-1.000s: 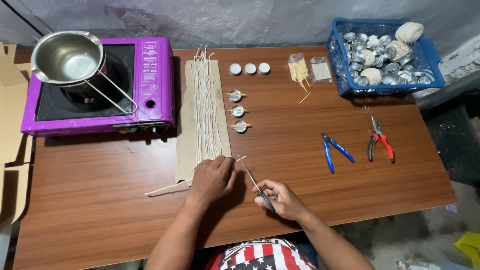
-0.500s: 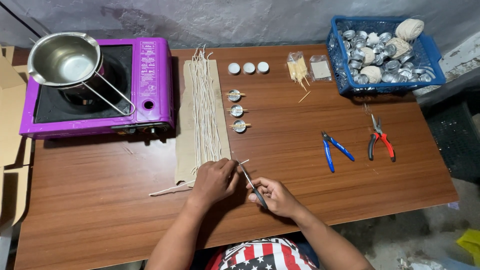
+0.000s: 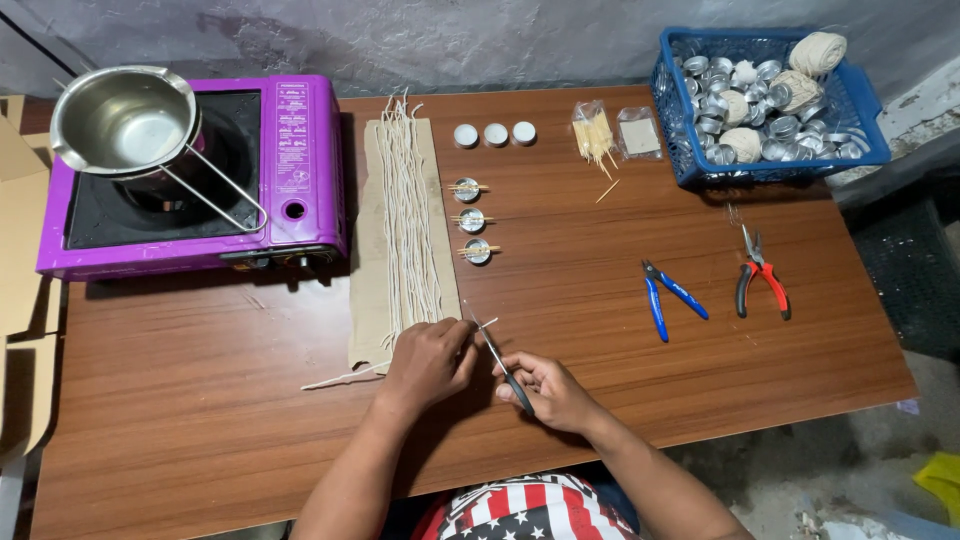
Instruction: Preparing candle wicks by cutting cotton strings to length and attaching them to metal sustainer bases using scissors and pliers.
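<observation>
My left hand [image 3: 428, 360] pinches a white wick string [image 3: 340, 376] at the near end of a cardboard sheet [image 3: 372, 270]. The string's short tip sticks out to the right of my fingers. My right hand [image 3: 548, 392] grips black scissors [image 3: 496, 358] whose blades point up-left and meet the string tip beside my left fingers. Several long white wicks [image 3: 408, 215] lie side by side on the cardboard.
A purple portable stove [image 3: 290, 170] carries a steel pot [image 3: 125, 120] at the left. Three small metal cups with sticks [image 3: 470, 220], three white discs [image 3: 494, 134], blue cutters [image 3: 662, 296], red pliers [image 3: 757, 278] and a blue basket [image 3: 870, 110] of cups and twine balls lie on the wooden table [image 3: 200, 400].
My right hand has moved the scissors up and left, bringing the blades onto the string tip. My left hand stays put on the string.
</observation>
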